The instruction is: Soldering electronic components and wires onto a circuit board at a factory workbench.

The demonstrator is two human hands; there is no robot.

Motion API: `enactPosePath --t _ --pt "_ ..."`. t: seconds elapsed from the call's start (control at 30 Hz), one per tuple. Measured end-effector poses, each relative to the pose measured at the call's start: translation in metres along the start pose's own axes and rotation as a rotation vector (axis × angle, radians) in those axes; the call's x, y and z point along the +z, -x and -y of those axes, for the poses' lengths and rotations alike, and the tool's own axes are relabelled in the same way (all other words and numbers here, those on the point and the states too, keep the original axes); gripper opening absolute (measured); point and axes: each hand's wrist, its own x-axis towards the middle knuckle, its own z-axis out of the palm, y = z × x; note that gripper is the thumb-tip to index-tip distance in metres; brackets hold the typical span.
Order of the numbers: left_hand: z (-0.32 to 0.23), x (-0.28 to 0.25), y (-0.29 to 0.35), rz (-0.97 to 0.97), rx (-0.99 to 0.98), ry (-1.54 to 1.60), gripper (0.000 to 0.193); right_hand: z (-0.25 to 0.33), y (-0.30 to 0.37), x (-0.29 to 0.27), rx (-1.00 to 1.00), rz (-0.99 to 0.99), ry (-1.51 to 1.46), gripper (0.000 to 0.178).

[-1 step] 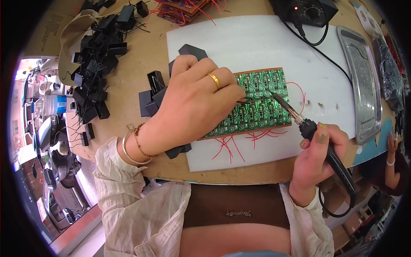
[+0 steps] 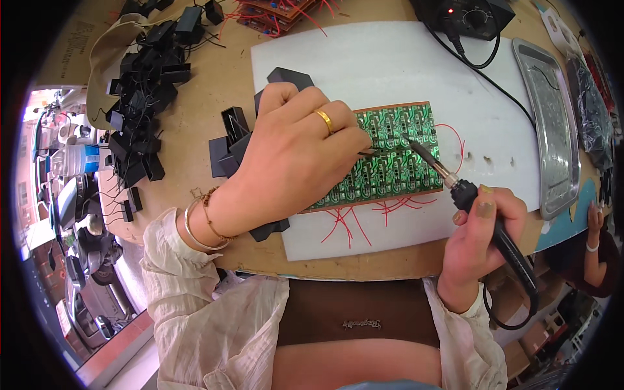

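Note:
A green circuit-board panel (image 2: 396, 172) lies on a white foam sheet (image 2: 494, 97), with thin red wires (image 2: 351, 227) sticking out from its near edge. My left hand (image 2: 299, 146) is closed over the panel's left part. A thin dark piece (image 2: 367, 153) shows at its fingertips; whether it is a wire or a tool tip I cannot tell. In my right hand (image 2: 484, 227) is a soldering iron (image 2: 465, 192), its tip slanting up and left over the middle of the panel. Contact between tip and board is unclear. Black plastic boxes (image 2: 234, 127) sit beside and partly under my left hand.
Many black boxes with wires (image 2: 140, 97) are heaped at the left. More boards with red wires (image 2: 276, 14) are stacked at the back. A soldering station (image 2: 465, 16) with a lit red light stands at the back right, near a metal tray (image 2: 549, 130). Another person's hand (image 2: 595, 218) shows far right.
The soldering iron's tip has shifted slightly left and up over the panel, my right hand moving with it. My left hand stays almost in place.

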Motion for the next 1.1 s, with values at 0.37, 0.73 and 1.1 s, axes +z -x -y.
enactPosePath --t 0.37,0.73,1.1 --pt "0.0035 0.0046 0.0033 0.065 -0.092 0.081 0.020 -0.0040 -0.0008 -0.0023 -0.111 0.214 0.043 0.026" --pt "0.0058 0.0055 0.0047 0.070 -0.083 0.101 0.024 -0.0035 0.0005 -0.0022 -0.107 0.220 0.046 0.025" --pt "0.0059 0.0061 0.0046 0.071 -0.096 0.109 0.024 -0.0041 -0.0012 -0.0055 -0.081 0.256 -0.007 0.025"
